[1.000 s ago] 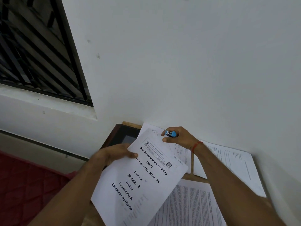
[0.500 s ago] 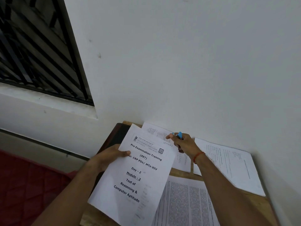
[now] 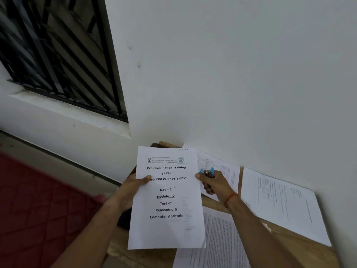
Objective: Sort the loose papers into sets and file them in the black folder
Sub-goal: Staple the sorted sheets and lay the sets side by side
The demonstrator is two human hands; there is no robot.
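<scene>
I held the cover sheet (image 3: 166, 198) upright above the desk (image 3: 301, 248) – my left hand (image 3: 133, 187) pinched its left edge, my right hand (image 3: 213, 181) its right edge, fingers also closed on a small blue stapler (image 3: 207, 171). Other papers (image 3: 280, 204) lay along the desk's far edge.

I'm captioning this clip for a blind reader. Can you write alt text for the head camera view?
Two hands, left hand and right hand, hold up a printed cover sheet titled "Pre Examination Training" over a wooden table strewn with loose papers. The right hand also grips a small blue stapler.
</scene>
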